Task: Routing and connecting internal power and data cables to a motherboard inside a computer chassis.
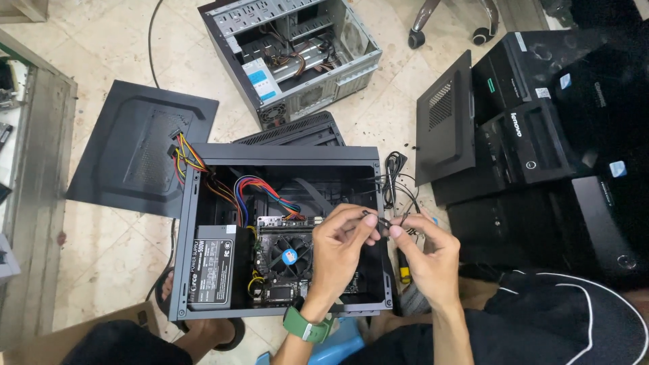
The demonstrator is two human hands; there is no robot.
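We're over the open black PC case [284,157], lying on its side on the tiled floor [108,250]. Both hands are up above the case's right half, working a thin black cable [395,182].

Left hand [341,243]: forearm comes up from bottom centre, green watch [307,328] on the wrist, back of hand to camera, fingers curled inward. Thumb and index pinched narrow on the cable end, near the case's right wall.

Right hand [426,253]: forearm rises from lower right, wrist bent left, fingers closed narrow on the same cable just beside the left fingertips. The two pinch points nearly touch.

The cable loops up from the pinch, past the case's right edge, to a bundle on the floor beside it.

Inside the case: grey power supply [218,267] bottom-left, CPU cooler fan [291,255] on the motherboard just left of the left hand, coloured wire bundle [260,192] running across the upper interior.

Around us: a detached black side panel [135,149] flat on the floor to the left, a second, grey open case [297,54] above, another black panel [444,122] leaning against a stack of black desktop units [541,135] on the right. A yellow-handled tool [404,270] lies just beside the case, below the right hand.
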